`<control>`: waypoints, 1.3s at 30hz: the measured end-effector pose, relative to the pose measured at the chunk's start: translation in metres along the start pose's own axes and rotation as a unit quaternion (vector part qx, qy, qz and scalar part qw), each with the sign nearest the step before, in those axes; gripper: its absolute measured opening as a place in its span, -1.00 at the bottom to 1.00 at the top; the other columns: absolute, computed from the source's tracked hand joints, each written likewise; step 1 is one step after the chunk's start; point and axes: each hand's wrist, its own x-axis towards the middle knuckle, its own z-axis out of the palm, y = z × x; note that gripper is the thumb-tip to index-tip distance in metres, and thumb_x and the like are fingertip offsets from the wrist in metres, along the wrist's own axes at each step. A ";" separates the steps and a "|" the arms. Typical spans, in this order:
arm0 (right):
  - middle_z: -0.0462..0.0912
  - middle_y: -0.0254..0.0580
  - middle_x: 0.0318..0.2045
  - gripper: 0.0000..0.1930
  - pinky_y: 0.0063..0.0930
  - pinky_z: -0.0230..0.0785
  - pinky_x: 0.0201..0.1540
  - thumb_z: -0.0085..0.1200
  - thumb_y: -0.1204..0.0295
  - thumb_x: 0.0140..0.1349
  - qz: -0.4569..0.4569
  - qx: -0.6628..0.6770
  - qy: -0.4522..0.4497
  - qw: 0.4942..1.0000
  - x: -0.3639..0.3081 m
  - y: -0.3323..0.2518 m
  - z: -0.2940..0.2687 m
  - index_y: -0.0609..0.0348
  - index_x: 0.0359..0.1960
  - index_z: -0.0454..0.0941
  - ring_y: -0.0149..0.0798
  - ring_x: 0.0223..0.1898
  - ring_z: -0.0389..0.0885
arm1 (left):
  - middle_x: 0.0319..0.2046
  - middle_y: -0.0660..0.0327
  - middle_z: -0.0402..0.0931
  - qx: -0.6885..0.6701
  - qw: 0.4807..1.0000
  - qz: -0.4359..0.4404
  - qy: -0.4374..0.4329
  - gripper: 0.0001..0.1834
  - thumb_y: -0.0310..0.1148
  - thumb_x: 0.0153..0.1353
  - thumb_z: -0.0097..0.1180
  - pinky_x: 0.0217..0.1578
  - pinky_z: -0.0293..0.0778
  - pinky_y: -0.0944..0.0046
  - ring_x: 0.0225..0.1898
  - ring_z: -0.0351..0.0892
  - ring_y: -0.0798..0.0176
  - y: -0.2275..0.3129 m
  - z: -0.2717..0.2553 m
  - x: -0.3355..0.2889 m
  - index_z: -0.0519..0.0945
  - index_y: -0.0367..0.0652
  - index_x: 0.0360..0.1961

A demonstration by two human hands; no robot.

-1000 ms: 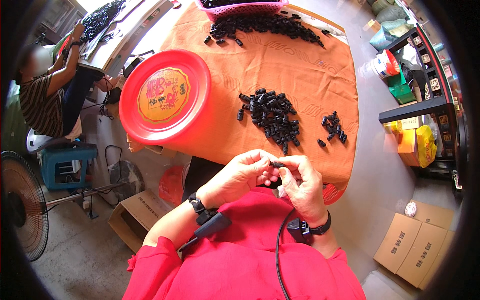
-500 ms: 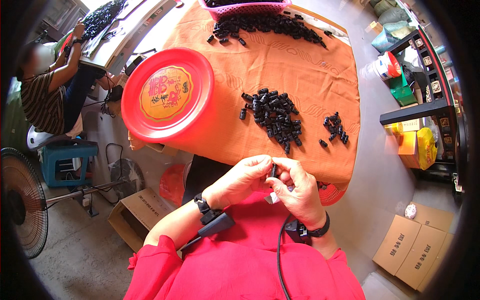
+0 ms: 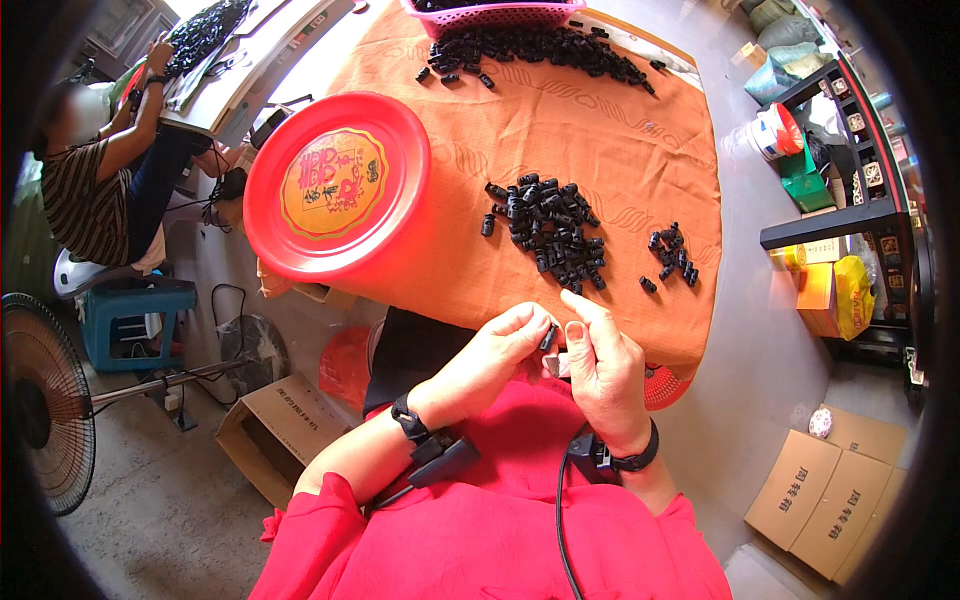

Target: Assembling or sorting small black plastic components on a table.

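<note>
My left hand point(image 3: 495, 350) and my right hand point(image 3: 600, 365) meet just off the near edge of the table, over my lap. Between them is a small black plastic piece point(image 3: 548, 338), short and dark, shaped like a stubby clip. My left thumb and forefinger are pinched on it, with the other left fingers curled in behind. My right hand stands close against it, thumb raised with the nail facing me, fingers pressed together; something pale and small shows beneath that thumb, but I cannot tell what it is or whether my right fingers grip it or the black piece.

The same kind of black pieces lie in a heap point(image 3: 550, 230) on the orange tablecloth point(image 3: 600, 130), near the middle toward the near edge, matte and chunky, tumbled any way up. A smaller cluster point(image 3: 672, 255) lies just to its right, near the right edge. A longer scatter of them point(image 3: 540, 45) runs along the far edge, below a pink basket point(image 3: 500, 12). A round red tray point(image 3: 335, 185) with a gold centre sits on the left corner, overhanging the edge.

To my left, another person point(image 3: 95, 170) sits at a separate table, and a floor fan point(image 3: 40, 400) stands near a cardboard box point(image 3: 275, 435).
</note>
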 end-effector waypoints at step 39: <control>0.62 -0.19 -0.54 -0.62 -0.51 0.45 -0.47 0.20 0.51 0.31 0.050 0.183 -0.076 0.979 -0.007 -0.006 -0.004 0.24 0.15 0.50 -0.43 -0.58 0.63 | -0.33 0.35 0.51 -0.033 0.999 0.028 -0.001 -0.68 -0.07 0.49 -0.04 -0.19 0.46 0.34 -0.31 0.46 0.44 -0.003 -0.016 -0.001 0.54 -0.11 -0.16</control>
